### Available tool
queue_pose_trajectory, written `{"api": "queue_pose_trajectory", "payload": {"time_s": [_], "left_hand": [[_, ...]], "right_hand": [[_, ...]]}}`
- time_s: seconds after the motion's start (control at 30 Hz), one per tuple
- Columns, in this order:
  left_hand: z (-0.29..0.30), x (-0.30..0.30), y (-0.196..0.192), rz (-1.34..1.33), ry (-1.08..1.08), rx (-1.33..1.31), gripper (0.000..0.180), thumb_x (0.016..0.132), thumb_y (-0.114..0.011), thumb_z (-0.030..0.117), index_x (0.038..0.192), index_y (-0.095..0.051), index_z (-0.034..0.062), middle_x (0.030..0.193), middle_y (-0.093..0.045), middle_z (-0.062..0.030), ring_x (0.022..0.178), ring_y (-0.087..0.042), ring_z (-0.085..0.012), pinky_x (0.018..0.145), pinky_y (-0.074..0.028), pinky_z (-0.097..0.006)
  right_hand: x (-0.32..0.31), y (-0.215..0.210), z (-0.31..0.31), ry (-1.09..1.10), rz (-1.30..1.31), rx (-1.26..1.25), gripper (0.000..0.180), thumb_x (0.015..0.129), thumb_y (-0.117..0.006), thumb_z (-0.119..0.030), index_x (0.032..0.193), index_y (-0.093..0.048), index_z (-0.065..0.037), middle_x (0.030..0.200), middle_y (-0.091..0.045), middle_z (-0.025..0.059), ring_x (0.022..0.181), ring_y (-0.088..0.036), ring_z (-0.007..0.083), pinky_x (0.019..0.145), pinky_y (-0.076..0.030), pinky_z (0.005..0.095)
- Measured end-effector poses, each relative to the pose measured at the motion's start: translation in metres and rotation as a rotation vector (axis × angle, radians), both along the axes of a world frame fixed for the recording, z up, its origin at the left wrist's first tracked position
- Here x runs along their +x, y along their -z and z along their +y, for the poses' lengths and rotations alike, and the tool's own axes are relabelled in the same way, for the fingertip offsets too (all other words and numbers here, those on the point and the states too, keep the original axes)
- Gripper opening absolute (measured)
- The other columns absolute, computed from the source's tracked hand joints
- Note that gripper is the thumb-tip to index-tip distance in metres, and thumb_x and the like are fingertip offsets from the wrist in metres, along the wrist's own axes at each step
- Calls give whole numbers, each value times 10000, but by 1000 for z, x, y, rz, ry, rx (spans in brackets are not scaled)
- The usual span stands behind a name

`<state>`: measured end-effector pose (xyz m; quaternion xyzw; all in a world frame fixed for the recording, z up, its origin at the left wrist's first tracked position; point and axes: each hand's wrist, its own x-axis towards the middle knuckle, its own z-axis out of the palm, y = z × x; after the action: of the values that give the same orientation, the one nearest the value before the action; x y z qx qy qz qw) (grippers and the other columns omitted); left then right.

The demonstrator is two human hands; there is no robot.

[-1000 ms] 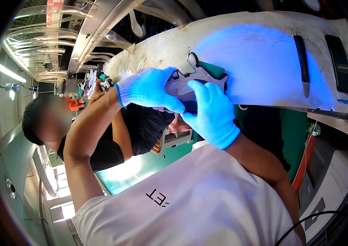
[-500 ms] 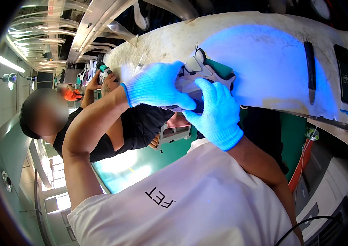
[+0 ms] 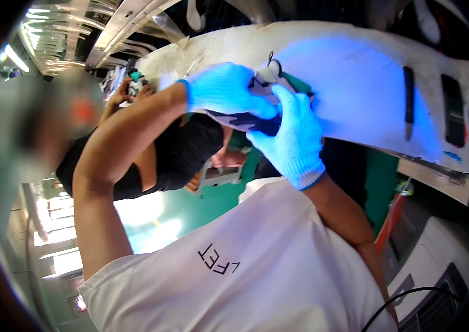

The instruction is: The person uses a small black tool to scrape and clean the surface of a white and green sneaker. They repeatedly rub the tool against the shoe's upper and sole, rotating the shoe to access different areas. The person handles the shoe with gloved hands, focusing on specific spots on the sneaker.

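Note:
A grey and black sneaker (image 3: 240,120) with a pale tongue is held over the table's near edge. My left hand (image 3: 223,89), in a knitted glove tinted blue by the light, lies across the shoe with its fingers wrapped round it. Close by, my right hand (image 3: 296,135), gloved the same way, grips the other end, its thumb and forefinger on either side of the dark part. A loop stands up at the tongue (image 3: 268,73). Green material (image 3: 296,84) shows beside it. The gloves hide much of the shoe.
Blue light falls on the pale worktable (image 3: 356,94). A black-handled knife (image 3: 408,102) and a dark phone-like slab (image 3: 453,110) lie at the right. At left, a co-worker in black (image 3: 185,155) handles another shoe (image 3: 136,83). A metal rail runs behind the table.
The whole view has shifted. The sneaker has tilted, so more of its dark, wavy-edged side shows below my left hand. Both hands stay on it, with my right thumb and forefinger further apart.

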<state>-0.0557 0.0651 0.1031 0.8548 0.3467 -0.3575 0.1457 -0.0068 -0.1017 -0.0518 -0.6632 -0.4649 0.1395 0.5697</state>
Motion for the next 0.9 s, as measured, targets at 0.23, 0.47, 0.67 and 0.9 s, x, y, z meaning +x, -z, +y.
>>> {"api": "queue_pose_trajectory", "payload": {"time_s": [0.23,0.47,0.67,0.9], "left_hand": [[2,-83,-11,-846,-80,-515,841,689,-1056,262,1399,-695,-7,1415,-751,-160,1224,-742,-223,1068,-592,-398],[-27,-103,44,-1238,-383,-660,776,691,-1049,236,1335,-706,-28,1310,-773,-126,1193,-741,-184,1069,-594,-366],[-35,-88,37,-1277,-402,-649,709,709,-1039,188,1304,-720,-28,1189,-773,-69,1097,-716,-136,1011,-590,-335],[-96,-111,141,-1431,-852,-1027,797,783,-984,135,1437,-570,-58,1364,-714,-168,1306,-667,-226,1130,-546,-405]], "right_hand": [[8,8,-59,40,360,8,1077,654,-1090,-179,1561,-532,-15,1132,-623,49,915,-586,144,817,-585,326],[-4,20,-71,97,366,40,1034,704,-1031,-35,1586,-494,-30,1198,-567,31,1029,-549,127,917,-560,313],[11,11,-67,-24,900,-68,964,796,-888,117,1638,-430,9,1200,-617,52,1099,-653,180,971,-642,363],[9,13,-74,-71,1002,58,1004,777,-890,124,1660,-425,14,1506,-642,159,1399,-638,282,1170,-566,439]]}}
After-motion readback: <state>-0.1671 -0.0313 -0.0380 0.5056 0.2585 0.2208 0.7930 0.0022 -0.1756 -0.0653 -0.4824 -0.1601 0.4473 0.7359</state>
